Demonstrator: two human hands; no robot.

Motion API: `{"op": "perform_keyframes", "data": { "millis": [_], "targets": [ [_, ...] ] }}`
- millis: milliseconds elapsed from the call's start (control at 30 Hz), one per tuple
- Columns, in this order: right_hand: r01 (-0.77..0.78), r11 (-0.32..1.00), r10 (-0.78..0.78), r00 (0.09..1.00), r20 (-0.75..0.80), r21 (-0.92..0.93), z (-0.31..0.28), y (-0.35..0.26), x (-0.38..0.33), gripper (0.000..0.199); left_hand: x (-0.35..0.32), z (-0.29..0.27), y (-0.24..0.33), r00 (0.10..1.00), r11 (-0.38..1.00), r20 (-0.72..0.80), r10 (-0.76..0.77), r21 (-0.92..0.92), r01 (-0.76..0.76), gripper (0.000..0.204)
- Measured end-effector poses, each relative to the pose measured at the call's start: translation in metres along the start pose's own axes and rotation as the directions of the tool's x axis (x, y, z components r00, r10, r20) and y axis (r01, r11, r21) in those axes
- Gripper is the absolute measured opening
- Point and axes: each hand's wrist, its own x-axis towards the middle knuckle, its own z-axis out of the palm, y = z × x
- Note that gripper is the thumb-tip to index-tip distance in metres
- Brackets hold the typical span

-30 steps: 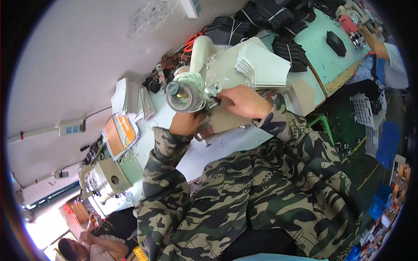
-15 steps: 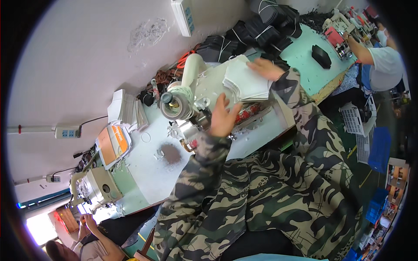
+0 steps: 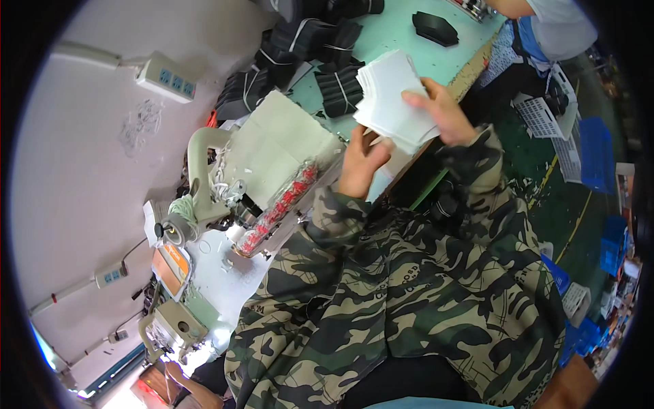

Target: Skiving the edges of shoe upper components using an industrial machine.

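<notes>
A fanned stack of white shaped sheets (image 3: pixel 390 95) is held up off the work surface between my two hands. My right hand (image 3: pixel 446 116) grips its right side, thumb on top and fingers hidden beneath. At the lower left edge, my left hand (image 3: pixel 364 163) is closed on the sheets with fingers partly behind them. Just left of the hands lies the sewing machine (image 3: pixel 272 143), its broad pale top bare. A clear strip filled with red and white bits (image 3: pixel 283 204) runs along its front side.
Bundles of black pieces (image 3: pixel 300 41) tied with white bands lie along the wall. A black shaped piece (image 3: pixel 434 28) rests on the green table (image 3: pixel 388 34). A co-worker's arm and light shirt (image 3: pixel 558 27) show at far right. White crates (image 3: pixel 538 116) and blue bins (image 3: pixel 597 153) stand on the floor.
The white stack has been lifted off the machine's top and carried right. My left hand has come over from beside the machine and taken hold of it. The view has turned rightward.
</notes>
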Motion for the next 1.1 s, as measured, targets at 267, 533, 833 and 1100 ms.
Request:
{"op": "perform_keyframes", "data": {
  "millis": [267, 533, 833, 1100],
  "targets": [
    [0.271, 0.735, -0.346, 0.938, 0.001, -0.621, 0.023, 0.016, -0.039, 0.076, 0.060, -0.020, 0.096, 0.838, 0.109, 0.515, -0.180, 0.857, -0.503, 0.061],
    [-0.080, 0.839, -0.136, 0.927, -0.349, -0.539, 0.043, 0.165, -0.016, 0.080, 0.134, -0.119, -0.047, 0.947, 0.095, 0.193, -0.258, 0.980, -0.174, 0.101],
    [-0.427, 0.840, 0.407, 0.904, 0.133, 0.334, 0.013, 0.199, -0.130, 0.065, 0.004, -0.059, -0.091, 0.974, 0.331, 0.009, -0.227, 0.941, 0.069, 0.104],
    [0.098, 0.923, 0.184, 0.738, 0.650, -0.372, 0.110, 0.062, -0.083, 0.081, -0.152, -0.057, 0.057, 0.953, 0.037, 0.145, 0.266, 0.986, -0.160, 0.105]
  ]
}}
